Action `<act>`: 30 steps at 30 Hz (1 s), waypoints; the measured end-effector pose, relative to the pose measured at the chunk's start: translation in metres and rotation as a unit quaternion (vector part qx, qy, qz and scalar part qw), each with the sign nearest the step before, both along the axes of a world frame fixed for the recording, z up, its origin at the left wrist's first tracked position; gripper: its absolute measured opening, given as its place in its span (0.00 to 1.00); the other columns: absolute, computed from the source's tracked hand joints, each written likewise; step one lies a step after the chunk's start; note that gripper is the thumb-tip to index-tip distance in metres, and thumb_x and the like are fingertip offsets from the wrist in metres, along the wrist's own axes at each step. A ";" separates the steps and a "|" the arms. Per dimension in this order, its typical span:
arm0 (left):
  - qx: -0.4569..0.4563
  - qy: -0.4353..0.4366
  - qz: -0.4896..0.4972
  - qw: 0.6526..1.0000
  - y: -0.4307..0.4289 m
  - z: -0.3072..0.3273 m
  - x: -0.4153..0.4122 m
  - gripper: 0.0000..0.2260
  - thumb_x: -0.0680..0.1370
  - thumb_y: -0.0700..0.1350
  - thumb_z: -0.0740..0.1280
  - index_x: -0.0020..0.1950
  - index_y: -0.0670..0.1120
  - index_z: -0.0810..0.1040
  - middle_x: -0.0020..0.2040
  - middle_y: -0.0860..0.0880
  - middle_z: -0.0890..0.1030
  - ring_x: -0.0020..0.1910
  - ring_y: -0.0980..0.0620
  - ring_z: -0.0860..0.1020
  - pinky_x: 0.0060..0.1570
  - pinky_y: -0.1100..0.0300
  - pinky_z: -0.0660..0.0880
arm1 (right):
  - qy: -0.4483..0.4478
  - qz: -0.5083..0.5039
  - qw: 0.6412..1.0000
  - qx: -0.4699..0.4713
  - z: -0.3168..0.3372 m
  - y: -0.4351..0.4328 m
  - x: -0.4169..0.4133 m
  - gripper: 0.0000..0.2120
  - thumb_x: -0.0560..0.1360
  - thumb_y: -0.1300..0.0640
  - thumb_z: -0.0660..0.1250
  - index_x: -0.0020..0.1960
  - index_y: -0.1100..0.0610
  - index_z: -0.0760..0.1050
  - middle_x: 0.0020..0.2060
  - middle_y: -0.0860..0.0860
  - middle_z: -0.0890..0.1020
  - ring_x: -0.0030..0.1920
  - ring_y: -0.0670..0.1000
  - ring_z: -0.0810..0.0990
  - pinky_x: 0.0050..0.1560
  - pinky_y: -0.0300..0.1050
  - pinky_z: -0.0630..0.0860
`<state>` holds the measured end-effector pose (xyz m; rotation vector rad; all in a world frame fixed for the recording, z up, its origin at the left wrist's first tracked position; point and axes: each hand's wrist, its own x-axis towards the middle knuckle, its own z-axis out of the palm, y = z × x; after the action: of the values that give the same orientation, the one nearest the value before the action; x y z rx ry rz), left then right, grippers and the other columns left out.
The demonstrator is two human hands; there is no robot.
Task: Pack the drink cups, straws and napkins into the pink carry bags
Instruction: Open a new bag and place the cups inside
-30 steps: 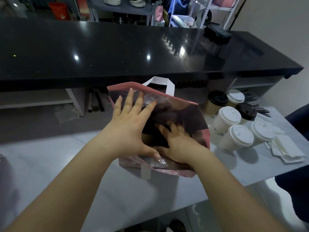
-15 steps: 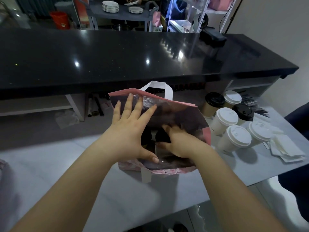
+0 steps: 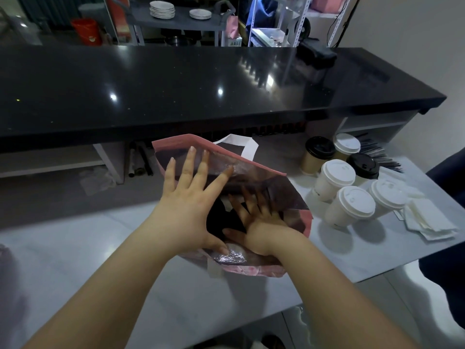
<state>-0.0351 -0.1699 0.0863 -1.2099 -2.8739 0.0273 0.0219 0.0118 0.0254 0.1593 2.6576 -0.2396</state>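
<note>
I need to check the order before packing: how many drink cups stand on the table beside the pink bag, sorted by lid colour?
White-lidded cups: 4
Black-lidded cups: 2
Total: 6

Grey table [image 3: 75, 260] carries pink bag [image 3: 251, 269], lidded cups [image 3: 352, 206], napkins [image 3: 427, 217]

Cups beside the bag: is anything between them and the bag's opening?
Nothing on the table lies between the cups and the pink bag. But both hands occupy its mouth: the left hand presses the far wall, the right hand is spread inside.
</note>
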 end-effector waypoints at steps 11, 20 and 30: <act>0.072 -0.072 0.004 0.995 -0.012 0.013 -0.008 0.58 0.59 0.76 0.66 0.77 0.61 0.34 0.80 0.49 0.39 0.76 0.49 0.29 0.74 0.42 0.32 | 0.134 0.099 0.986 0.003 0.020 0.003 -0.024 0.34 0.72 0.41 0.69 0.73 0.44 0.59 0.72 0.52 0.60 0.70 0.60 0.59 0.68 0.57 0.60; 0.148 -0.044 0.013 0.988 -0.002 0.027 -0.017 0.40 0.72 0.68 0.64 0.79 0.57 0.54 0.79 0.52 0.58 0.78 0.47 0.53 0.75 0.48 0.52 | 0.100 0.108 0.989 -0.008 0.036 0.016 -0.044 0.33 0.71 0.45 0.72 0.73 0.46 0.63 0.72 0.51 0.65 0.71 0.58 0.60 0.70 0.55 0.62; 0.140 0.001 -0.019 0.990 0.038 0.041 0.005 0.26 0.76 0.57 0.65 0.74 0.56 0.65 0.72 0.52 0.69 0.68 0.47 0.65 0.62 0.49 0.66 | 0.230 0.073 0.968 -0.066 0.112 0.037 -0.006 0.18 0.72 0.56 0.70 0.61 0.49 0.76 0.54 0.45 0.78 0.57 0.52 0.76 0.55 0.49 0.74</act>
<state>-0.0302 -0.1314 0.1275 -1.2063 -2.7306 -0.3633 0.0157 0.0483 0.1376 -0.1539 3.0809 -0.4501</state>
